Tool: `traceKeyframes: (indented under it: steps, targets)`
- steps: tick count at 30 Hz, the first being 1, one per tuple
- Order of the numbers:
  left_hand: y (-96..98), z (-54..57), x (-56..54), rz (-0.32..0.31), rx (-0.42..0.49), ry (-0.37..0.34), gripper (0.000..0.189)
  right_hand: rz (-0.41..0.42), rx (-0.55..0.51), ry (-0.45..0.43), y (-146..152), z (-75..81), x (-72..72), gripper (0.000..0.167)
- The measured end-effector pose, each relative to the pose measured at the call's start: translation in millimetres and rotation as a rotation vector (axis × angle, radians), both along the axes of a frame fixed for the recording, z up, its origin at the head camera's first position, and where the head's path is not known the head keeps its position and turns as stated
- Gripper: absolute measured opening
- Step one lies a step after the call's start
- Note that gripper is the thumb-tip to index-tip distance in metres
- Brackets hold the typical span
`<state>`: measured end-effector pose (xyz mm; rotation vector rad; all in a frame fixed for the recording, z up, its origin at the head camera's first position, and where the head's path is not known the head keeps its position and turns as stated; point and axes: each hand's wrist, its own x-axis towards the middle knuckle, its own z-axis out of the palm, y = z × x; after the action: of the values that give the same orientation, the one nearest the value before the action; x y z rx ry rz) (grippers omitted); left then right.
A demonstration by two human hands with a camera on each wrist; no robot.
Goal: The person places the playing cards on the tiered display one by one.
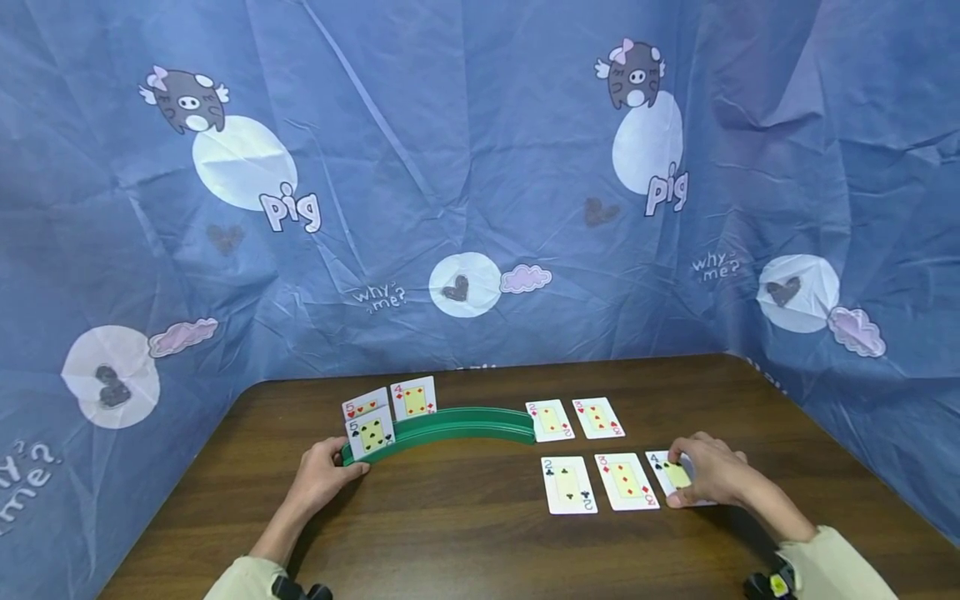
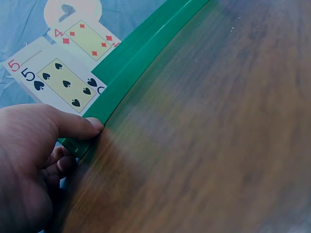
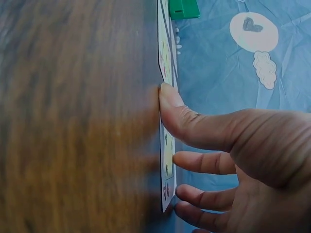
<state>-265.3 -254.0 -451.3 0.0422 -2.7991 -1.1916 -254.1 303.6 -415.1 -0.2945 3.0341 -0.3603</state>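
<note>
My left hand (image 1: pixel 318 475) grips the left end of a curved green card holder (image 1: pixel 465 423), thumb along its front side. In the holder's left part stand a five of spades (image 2: pixel 63 82), a red five (image 1: pixel 365 406) partly hidden behind it, and a four of diamonds (image 1: pixel 414 400). At the right, my right hand (image 1: pixel 716 471) holds a black four (image 1: pixel 675 477) by its edges, thumb at the near edge and forefinger at the far one. The hand covers much of this card, which lies close over the table in the right wrist view.
Left of the black four lie a three of diamonds (image 1: pixel 627 482) and a two of clubs (image 1: pixel 569 485), face up. Behind them are a red two (image 1: pixel 551 420), at the holder's right end, and a red three (image 1: pixel 598 418). Blue printed cloth (image 1: pixel 480 167) surrounds the wooden table (image 1: pixel 450 533).
</note>
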Motion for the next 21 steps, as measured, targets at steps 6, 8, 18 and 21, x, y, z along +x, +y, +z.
traceKeyframes:
  steps: [6, 8, 18, 21]
  targets:
    - [-0.8, -1.7, 0.2, 0.005, -0.001, 0.004, 0.043, -0.003, -0.013, 0.028, -1.4, -0.3, 1.0, 0.075]
    - [-0.5, -2.0, 0.3, 0.003, -0.002, 0.007, 0.043, 0.004, -0.015, 0.065, -1.3, -0.4, 2.5, 0.086]
    - [0.7, 0.5, 1.0, 0.004, 0.01, 0.0, 0.043, -0.002, 0.062, 0.197, -3.8, 0.2, 7.4, 0.099]
    - [0.7, 1.5, 1.9, 0.005, 0.01, 0.007, 0.043, -0.005, 0.076, 0.216, -4.1, -0.3, 7.9, 0.095]
